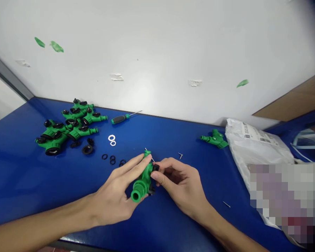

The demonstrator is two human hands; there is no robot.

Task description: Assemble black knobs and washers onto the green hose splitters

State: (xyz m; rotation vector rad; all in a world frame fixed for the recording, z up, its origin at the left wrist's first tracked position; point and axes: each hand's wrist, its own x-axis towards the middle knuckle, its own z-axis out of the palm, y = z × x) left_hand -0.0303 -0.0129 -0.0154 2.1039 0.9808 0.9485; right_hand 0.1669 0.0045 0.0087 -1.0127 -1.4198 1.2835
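Observation:
My left hand [120,187] is closed around a green Y-shaped hose splitter [146,175], with a round open end tilted toward me. My right hand [182,185] pinches a small black valve knob [155,168] at the splitter's right side. Another black knob [151,190] sits lower on the same side. A thin metal pin [152,158] shows between the left fingertips and the right hand; its ends are partly hidden. Beyond my left hand lie several black O-rings [112,158] and two white ring washers [111,138].
Several green splitters with black knobs [80,130] are heaped at the left, near a black ring nut [87,149]. A screwdriver [120,119] lies by the white wall. Small screws [180,155], a lone pin [226,204], a knobless green splitter [214,140] and a white plastic bag [238,150] are rightward.

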